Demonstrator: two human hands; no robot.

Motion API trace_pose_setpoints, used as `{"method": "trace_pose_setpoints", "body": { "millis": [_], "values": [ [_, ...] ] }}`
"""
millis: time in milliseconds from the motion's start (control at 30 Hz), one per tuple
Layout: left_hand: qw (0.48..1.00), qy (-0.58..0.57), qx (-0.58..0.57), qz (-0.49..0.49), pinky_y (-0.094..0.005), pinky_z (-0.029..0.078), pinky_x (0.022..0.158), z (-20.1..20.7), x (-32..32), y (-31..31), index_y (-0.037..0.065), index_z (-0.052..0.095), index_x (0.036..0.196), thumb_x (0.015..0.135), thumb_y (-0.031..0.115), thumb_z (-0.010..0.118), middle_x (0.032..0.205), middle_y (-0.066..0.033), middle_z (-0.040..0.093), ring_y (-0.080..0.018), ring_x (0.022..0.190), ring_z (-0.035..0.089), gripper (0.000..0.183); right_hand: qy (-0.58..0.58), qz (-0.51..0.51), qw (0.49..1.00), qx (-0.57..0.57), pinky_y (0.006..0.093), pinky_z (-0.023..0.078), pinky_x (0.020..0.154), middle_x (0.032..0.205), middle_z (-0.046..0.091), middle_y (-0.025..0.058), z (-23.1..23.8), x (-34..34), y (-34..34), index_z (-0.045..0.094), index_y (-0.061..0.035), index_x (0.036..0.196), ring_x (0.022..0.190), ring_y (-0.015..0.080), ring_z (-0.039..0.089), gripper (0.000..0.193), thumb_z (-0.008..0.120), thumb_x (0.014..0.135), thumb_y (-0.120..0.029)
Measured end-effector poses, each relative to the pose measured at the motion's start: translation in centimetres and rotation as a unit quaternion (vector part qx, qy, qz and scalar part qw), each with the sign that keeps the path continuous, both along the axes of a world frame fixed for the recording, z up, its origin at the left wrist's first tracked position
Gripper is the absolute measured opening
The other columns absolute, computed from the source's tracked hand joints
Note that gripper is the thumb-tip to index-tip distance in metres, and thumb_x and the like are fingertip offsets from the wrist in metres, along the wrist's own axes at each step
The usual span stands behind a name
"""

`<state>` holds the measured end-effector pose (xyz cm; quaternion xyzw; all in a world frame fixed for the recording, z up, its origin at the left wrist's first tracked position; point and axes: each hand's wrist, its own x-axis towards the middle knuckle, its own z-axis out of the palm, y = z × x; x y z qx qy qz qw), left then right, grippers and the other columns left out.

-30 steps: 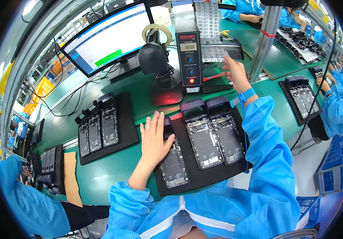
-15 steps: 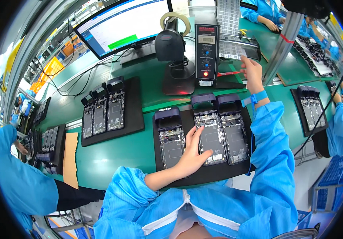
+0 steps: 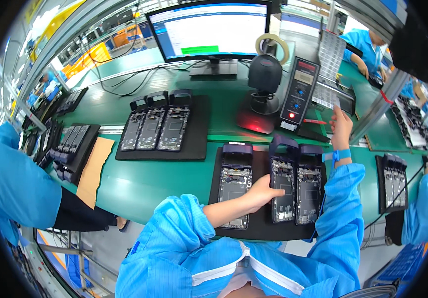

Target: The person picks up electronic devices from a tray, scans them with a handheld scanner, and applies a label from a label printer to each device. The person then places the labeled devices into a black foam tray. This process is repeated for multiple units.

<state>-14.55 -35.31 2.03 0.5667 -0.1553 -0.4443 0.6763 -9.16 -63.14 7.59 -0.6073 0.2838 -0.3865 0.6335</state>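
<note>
Three opened phones lie side by side on a black foam mat (image 3: pixel 253 229), each with a dark flap raised at its far end: a left phone (image 3: pixel 233 191), a middle phone (image 3: pixel 284 203) and a right phone (image 3: pixel 308 196). My left hand (image 3: pixel 262 193) grips the middle phone by its left edge, thumb over the face, other fingers mostly hidden. Farther off, my right hand (image 3: pixel 341 128) pinches a small pale label (image 3: pixel 337 102) at the front of a label dispenser (image 3: pixel 299 94). A strip of labels (image 3: pixel 330 54) runs up behind it. A blue strap circles my right wrist.
A barcode scanner (image 3: pixel 265 74) on a stand and a monitor (image 3: pixel 209 30) stand at the back. Another mat (image 3: pixel 199 129) with three phones lies left, near brown cardboard (image 3: pixel 94 166). A metal post (image 3: pixel 385 99) rises at right. Co-workers sit on both sides.
My view has swung, shifting the whole scene. My left hand, earlier spread over the middle phone, has closed on its left edge. My right hand stays by the dispenser.
</note>
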Motion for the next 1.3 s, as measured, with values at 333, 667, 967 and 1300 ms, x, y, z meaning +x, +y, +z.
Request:
{"method": "trace_pose_setpoints", "body": {
  "millis": [333,667,967,1300],
  "values": [
    [0.964,0.191,-0.185,0.032,-0.0357,0.042,0.088,4.6,-0.5,8.5,0.005,0.047,0.114,0.075,0.001,0.059,0.11,-0.008,0.054,-0.0199,0.103,0.052,0.04,-0.064,0.164,0.984,-0.033,0.0221,0.026,0.042,0.051,0.044,-0.0024,1.2,1.4,11.9,0.055,-0.0061,0.062,0.046,0.0059,0.038,0.022,0.054,0.079,-0.02],
    [0.904,0.13,-0.257,0.316,-0.0347,0.04,0.087,6.7,8.5,5.9,0.0,0.05,0.103,0.083,0.01,0.049,0.1,-0.0086,0.056,-0.0193,0.095,0.052,0.023,-0.035,0.277,0.957,0.074,0.0177,0.027,0.043,0.057,0.047,-0.0036,1.8,2.5,14.0,0.058,-0.0041,0.083,0.047,0.0024,0.037,0.016,0.052,0.081,-0.019],
    [0.914,0.134,-0.239,0.298,-0.0376,0.042,0.085,6.5,7.7,6.1,0.002,0.048,0.106,0.084,0.007,0.047,0.105,-0.0099,0.054,-0.0198,0.097,0.053,0.023,-0.083,0.251,0.964,0.031,0.0189,0.026,0.045,0.055,0.045,-0.0029,1.8,-0.1,12.8,0.055,-0.0055,0.072,0.049,0.0032,0.037,0.015,0.051,0.081,-0.016],
    [0.838,0.143,-0.318,0.42,-0.038,0.041,0.088,7.3,13.4,1.7,0.0,0.049,0.1,0.085,0.01,0.048,0.1,-0.0108,0.053,-0.0198,0.095,0.051,0.019,-0.234,0.255,0.938,0.027,0.0239,0.026,0.053,0.059,0.036,0.0025,6.1,-4.9,14.2,0.032,-0.0093,0.063,0.056,0.011,0.032,0.028,0.043,0.085,-0.023]
  ]
}}
